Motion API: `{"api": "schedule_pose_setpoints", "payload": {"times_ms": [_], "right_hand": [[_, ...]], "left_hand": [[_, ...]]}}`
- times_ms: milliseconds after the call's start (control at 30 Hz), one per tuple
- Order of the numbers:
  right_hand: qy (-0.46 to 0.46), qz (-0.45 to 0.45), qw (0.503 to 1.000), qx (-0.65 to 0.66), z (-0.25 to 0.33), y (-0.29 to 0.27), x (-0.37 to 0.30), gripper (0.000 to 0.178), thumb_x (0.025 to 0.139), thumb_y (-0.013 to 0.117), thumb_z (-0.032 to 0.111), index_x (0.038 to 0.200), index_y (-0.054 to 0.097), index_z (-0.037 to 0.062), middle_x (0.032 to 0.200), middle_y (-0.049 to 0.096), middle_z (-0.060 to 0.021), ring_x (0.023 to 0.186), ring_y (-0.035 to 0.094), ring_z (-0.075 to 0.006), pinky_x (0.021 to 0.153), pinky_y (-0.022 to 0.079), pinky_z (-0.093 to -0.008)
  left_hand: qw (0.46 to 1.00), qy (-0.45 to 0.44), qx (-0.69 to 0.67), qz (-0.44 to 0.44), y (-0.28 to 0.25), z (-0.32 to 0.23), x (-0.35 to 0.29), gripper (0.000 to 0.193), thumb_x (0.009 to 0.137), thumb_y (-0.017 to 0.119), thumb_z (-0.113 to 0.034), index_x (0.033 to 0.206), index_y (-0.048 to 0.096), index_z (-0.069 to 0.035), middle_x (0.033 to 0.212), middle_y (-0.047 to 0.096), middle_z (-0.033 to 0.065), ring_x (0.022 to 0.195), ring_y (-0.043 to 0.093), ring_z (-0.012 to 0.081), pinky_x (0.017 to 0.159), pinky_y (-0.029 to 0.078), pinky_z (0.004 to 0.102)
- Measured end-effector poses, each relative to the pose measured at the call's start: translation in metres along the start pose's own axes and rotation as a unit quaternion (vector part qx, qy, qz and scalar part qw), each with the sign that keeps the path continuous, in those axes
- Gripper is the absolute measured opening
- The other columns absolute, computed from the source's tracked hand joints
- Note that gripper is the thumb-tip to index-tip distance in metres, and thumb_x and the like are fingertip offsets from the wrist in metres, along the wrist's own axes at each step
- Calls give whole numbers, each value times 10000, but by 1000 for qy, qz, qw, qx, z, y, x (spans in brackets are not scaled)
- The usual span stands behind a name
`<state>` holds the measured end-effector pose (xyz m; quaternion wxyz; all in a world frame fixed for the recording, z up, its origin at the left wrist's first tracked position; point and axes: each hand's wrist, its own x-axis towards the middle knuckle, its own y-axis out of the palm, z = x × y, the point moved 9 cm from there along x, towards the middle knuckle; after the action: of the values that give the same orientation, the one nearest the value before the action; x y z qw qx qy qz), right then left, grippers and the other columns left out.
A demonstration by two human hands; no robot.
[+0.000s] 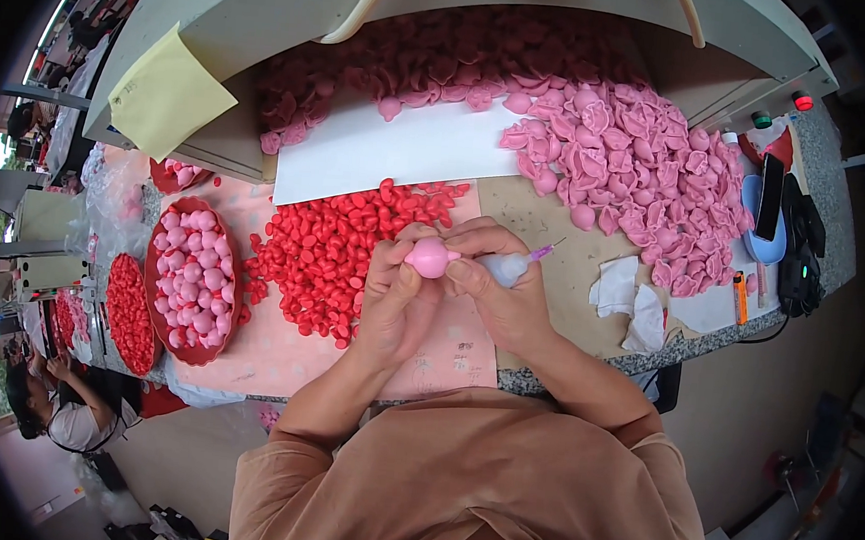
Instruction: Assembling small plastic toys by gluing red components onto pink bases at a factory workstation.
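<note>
Between my two hands is a round, glossy pink plastic piece point(431, 258) with a short tip on its right side. The fingers of my left hand point(390, 302) are closed around its left side. My right hand point(510, 311) pinches the tip with thumb and forefinger. Tucked in that same hand is a small translucent squeeze bottle point(504, 267), its purple needle tip point(542, 252) pointing away to the upper right. Just beyond my left hand spreads a heap of small red plastic pieces point(318, 252).
Pink shell-shaped pieces point(650, 175) pile up at the right and under the grey housing. A red basket point(214, 353) holds pink balls; another holds red pieces point(128, 314). Crumpled white tissue point(647, 320), an orange lighter point(740, 300) and a phone point(769, 198) lie rightward. A co-worker point(82, 406) is far left.
</note>
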<state>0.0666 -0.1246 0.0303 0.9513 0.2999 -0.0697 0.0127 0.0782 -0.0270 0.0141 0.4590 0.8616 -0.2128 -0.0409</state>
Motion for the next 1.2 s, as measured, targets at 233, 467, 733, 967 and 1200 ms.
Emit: {"api": "schedule_pose_setpoints", "payload": {"times_ms": [233,467,733,967,1200], "right_hand": [[41,-14,995,-88,-7,-12,3,190,847,611,32,1031,566,14,962,571,-68,814,542,-103,656,465,-241],[105,27,984,-139,-4,1,5,285,867,589,55,1140,523,4,967,581,-54,831,550,-91,666,469,-229],[95,10,986,-135,-1,-6,9,323,868,596,73,1171,508,3,920,580,-45,779,564,-99,663,474,-227],[114,34,988,-98,-10,-4,6,365,848,618,68,1184,495,0,926,583,-55,787,571,-106,663,479,-230],[73,1,995,-70,-15,-7,0,362,854,623,95,1178,492,0,923,588,-62,751,563,-107,649,472,-235]], "left_hand": [[997,-10,16,-74,-12,-5,4,195,888,582,-156,1083,593,-152,1154,514,46,1033,496,172,801,442,336],[971,19,224,-84,-11,-23,6,388,789,635,41,1136,473,-25,1095,532,82,1027,528,147,805,467,254],[923,80,375,-11,1,-33,8,330,813,629,15,1126,526,-14,1167,479,82,1076,505,171,867,473,291],[973,0,226,-43,-5,-23,6,301,825,616,7,1117,545,-18,1191,453,99,1102,479,166,838,488,287],[958,63,280,-11,5,-30,3,287,840,603,-9,1120,544,-26,1192,433,107,1097,484,178,831,506,282]]}}
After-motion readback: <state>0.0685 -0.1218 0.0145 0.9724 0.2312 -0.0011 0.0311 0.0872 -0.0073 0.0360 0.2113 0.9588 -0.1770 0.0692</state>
